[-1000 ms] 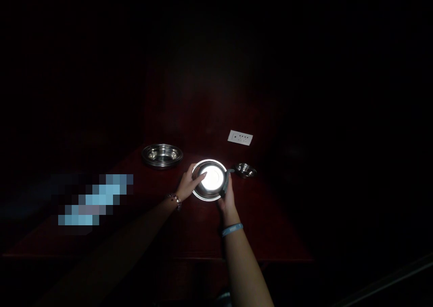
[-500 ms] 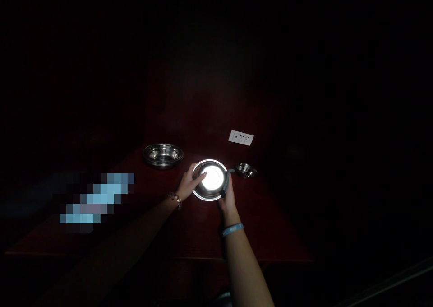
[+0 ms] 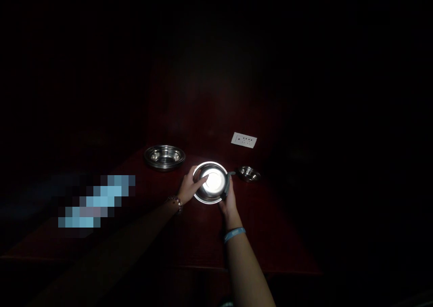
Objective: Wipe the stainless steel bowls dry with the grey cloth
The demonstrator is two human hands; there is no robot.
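Observation:
A shiny, shallow metal bowl (image 3: 212, 194) is held up over the table, its inside catching bright light. On its left rim my left hand (image 3: 190, 187) is closed, with the thumb reaching over the inside. My right hand (image 3: 231, 203) grips a dark grey-green cloth (image 3: 227, 187) and presses it to the bowl's right edge. Most of the right fingers are hidden behind the cloth and bowl.
Several stacked metal bowls (image 3: 164, 158) stand at the back left of the dark red table (image 3: 189, 244). A smaller metal bowl (image 3: 249, 174) sits at the right, below a white wall socket plate (image 3: 244, 140). A pixelated bluish patch (image 3: 101, 203) covers something at left. Surroundings are very dark.
The whole view has shifted slightly, so everything appears a little lower and further right. Both hands keep their hold on the bowl and cloth, with little visible change between them.

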